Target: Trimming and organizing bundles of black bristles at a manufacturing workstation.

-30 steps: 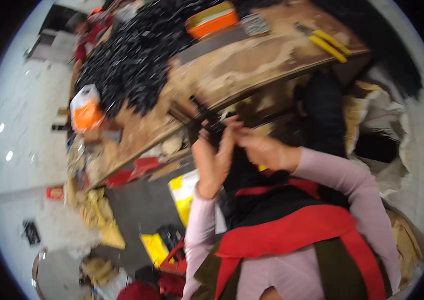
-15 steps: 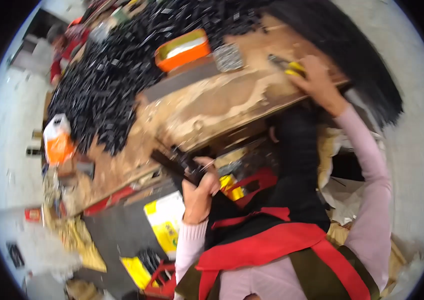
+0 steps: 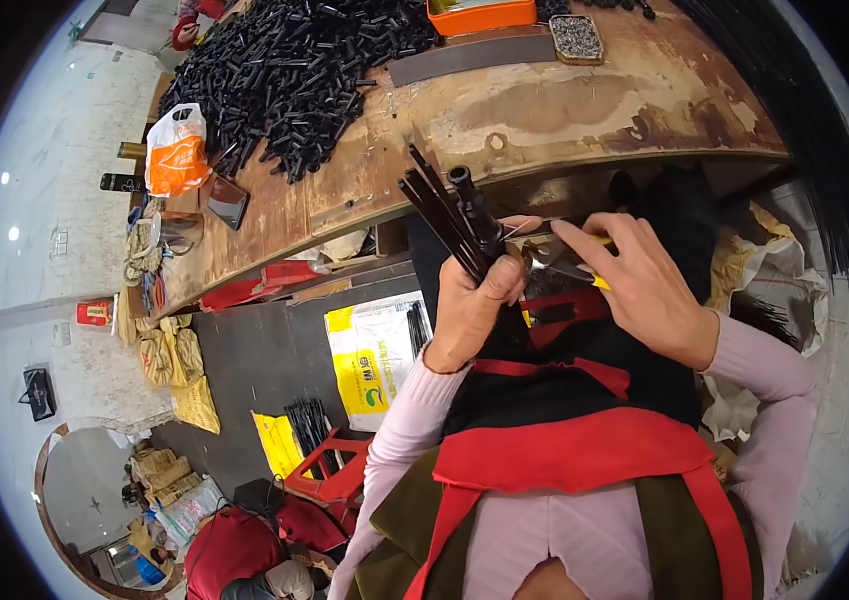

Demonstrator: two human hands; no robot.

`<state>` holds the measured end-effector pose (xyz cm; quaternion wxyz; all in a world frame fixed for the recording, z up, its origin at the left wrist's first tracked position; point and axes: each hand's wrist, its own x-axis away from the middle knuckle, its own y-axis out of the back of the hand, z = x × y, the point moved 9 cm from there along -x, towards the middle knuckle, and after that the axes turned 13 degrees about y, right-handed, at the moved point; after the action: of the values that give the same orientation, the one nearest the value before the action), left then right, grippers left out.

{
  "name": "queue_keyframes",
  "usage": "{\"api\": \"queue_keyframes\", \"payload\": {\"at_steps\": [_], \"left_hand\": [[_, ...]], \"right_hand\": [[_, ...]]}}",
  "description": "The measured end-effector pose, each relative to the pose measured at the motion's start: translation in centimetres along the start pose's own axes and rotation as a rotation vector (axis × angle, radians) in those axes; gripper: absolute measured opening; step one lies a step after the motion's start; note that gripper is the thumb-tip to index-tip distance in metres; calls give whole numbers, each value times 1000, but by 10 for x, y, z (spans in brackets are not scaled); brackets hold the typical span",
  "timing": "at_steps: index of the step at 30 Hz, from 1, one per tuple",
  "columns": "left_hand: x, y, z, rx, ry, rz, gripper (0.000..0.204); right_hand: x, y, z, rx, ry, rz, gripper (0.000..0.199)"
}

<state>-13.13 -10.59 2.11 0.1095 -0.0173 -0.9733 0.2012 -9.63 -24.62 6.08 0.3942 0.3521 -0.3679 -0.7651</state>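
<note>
Just below the worn wooden bench (image 3: 565, 110), the left hand (image 3: 472, 310) is clenched around a bundle of black rods (image 3: 450, 220); beside it, the right hand (image 3: 645, 285) grips yellow-handled pliers (image 3: 570, 265).

Orange tray (image 3: 481, 14) and black tube heap (image 3: 285, 70) on workbench (image 3: 585, 110).

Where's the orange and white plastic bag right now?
In the head view, the orange and white bag sits at the bench's left end, beside the heap of black tubes.
</note>
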Motion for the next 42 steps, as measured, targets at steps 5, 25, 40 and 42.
{"api": "queue_keyframes", "payload": {"at_steps": [5,25,40,42], "left_hand": [[19,-5,0,-33,38,-13,67],[40,-16,1,-37,98,112,52],[36,-10,-5,-63,24,149,75],[38,-10,-5,23,29,205,56]], "right_hand": [[-5,15,33,227,100,-174,56],[14,71,75,175,269,-104,32],[0,52,62,-76,97,254,32],[6,35,59,-351,-75,343,34]]}}
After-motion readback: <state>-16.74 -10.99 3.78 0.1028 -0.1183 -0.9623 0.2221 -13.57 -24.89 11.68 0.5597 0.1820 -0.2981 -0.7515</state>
